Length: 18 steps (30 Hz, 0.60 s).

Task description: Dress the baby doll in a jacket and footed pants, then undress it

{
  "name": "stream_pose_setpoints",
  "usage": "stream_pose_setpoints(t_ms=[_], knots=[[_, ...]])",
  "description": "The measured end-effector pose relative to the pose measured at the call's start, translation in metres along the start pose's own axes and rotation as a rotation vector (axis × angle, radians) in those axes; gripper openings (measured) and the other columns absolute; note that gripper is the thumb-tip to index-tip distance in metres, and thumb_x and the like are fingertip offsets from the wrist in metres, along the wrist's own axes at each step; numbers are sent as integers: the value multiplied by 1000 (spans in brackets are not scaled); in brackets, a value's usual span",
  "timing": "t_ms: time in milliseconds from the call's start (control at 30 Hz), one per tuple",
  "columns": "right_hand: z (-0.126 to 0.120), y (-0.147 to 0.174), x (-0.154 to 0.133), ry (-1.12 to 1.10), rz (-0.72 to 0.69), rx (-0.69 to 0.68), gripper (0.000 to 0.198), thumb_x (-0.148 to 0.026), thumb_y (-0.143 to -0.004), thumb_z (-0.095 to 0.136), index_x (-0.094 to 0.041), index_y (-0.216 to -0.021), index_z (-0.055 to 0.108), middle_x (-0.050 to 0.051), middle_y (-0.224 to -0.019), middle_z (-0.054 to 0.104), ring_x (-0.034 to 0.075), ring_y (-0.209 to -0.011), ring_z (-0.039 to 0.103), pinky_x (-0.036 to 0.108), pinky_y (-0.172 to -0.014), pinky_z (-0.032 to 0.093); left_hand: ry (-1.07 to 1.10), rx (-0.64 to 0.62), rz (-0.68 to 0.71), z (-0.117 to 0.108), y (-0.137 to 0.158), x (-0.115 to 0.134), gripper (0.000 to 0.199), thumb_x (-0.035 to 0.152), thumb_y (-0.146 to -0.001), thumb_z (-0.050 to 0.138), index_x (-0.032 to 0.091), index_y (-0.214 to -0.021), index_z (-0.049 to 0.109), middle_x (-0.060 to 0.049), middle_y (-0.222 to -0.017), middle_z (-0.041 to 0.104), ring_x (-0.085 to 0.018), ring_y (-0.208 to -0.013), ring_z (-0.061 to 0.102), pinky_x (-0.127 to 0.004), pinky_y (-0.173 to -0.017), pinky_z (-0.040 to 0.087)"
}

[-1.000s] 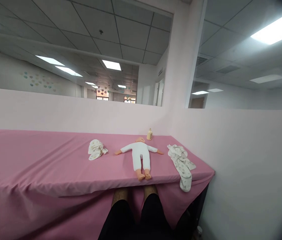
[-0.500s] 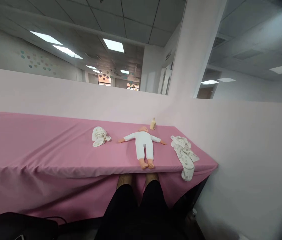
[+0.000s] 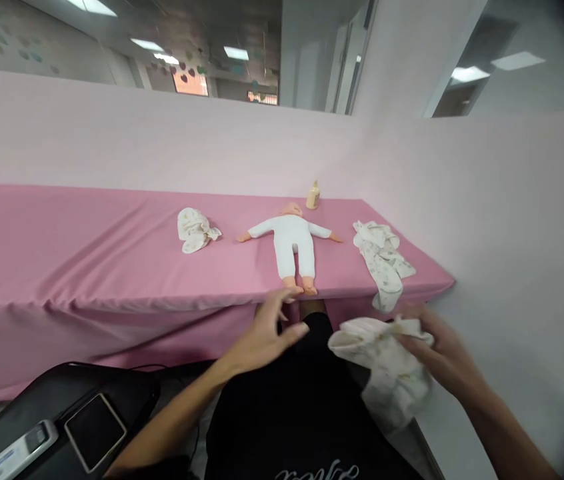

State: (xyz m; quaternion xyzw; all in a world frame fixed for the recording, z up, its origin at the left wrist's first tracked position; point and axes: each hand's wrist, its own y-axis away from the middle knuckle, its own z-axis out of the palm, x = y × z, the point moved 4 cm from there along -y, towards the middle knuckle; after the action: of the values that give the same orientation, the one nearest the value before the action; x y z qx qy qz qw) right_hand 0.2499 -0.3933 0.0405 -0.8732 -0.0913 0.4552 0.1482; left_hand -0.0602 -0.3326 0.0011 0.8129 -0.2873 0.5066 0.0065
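A baby doll [image 3: 294,239] in a white body suit lies on its back on the pink-covered table [image 3: 127,260], arms spread and feet at the front edge. My left hand [image 3: 267,333] is in front of the doll's feet, fingers apart and nothing in it. Over my lap on the right, my right hand [image 3: 437,347] grips a crumpled white printed baby garment [image 3: 387,373], which hangs down; its exact kind is not clear. A similar printed garment [image 3: 382,260] lies right of the doll, draped over the edge. Bunched white printed cloth [image 3: 195,231] lies to the left.
A yellowish pump bottle [image 3: 313,196] stands behind the doll's head, near the wall. At lower left, a black seat [image 3: 132,393] holds a phone [image 3: 95,432] and a white-and-grey device [image 3: 12,457]. A white wall [image 3: 512,233] borders the table's right end.
Both my hands have come into view, the right one with a printed garment in it. My view has tilted down, bringing the phone and device into sight. The doll and table cloths lie as before.
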Motion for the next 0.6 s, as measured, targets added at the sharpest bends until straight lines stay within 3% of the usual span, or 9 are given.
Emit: stream_pose_setpoints(t_ms=[100,167,233,300,367,467,600], knots=[[42,-21,-35,102,-258,-72,7,-24,-87,59,-22,-89,53,1,-86,55,15,-73,54,27,-66,47,103,-175,-4,37,-1,11,95,55,-83,73,28,-159,25,-12,-156,41,-26,-134,50,-40,-109,46],[59,-26,-42,156,-370,-53,8,-20,-88,60,-23,-92,53,3,-90,56,16,-78,56,28,-68,48,65,-176,-27,48,-3,16,76,55,-85,71,25,-149,43,-8,-142,57,-23,-125,57,-37,-107,45],[64,-29,-42,216,-434,8,9,-21,-90,62,-23,-94,54,6,-95,57,18,-83,58,31,-69,49,-72,-125,-46,43,-3,15,44,53,-94,59,21,-124,64,-5,-117,68,-20,-107,63,-34,-97,47],[59,-30,-38,283,-475,76,12,-27,-90,67,-22,-89,56,11,-107,58,22,-92,60,36,-75,51,-224,-67,-29,27,0,11,38,50,-100,49,18,-107,69,-4,-103,70,-19,-97,63,-34,-91,47],[50,-31,-35,303,-500,95,20,-31,-88,71,-21,-80,55,14,-123,59,29,-110,60,44,-90,50,-324,10,15,6,5,9,34,46,-101,49,18,-111,67,-4,-107,70,-19,-100,62,-34,-93,45],[40,-32,-31,136,-400,-67,25,-32,-89,71,-22,-76,53,9,-131,63,31,-126,56,47,-103,46,-359,133,45,-22,13,10,29,36,-102,50,21,-124,63,-4,-118,69,-18,-108,62,-34,-97,45],[48,-33,-20,-154,-28,-329,19,-42,-94,64,-23,-94,59,6,-117,69,22,-99,66,33,-75,55,-325,211,88,-35,13,12,25,27,-101,52,22,-122,64,-3,-112,71,-15,-102,64,-30,-94,47]])
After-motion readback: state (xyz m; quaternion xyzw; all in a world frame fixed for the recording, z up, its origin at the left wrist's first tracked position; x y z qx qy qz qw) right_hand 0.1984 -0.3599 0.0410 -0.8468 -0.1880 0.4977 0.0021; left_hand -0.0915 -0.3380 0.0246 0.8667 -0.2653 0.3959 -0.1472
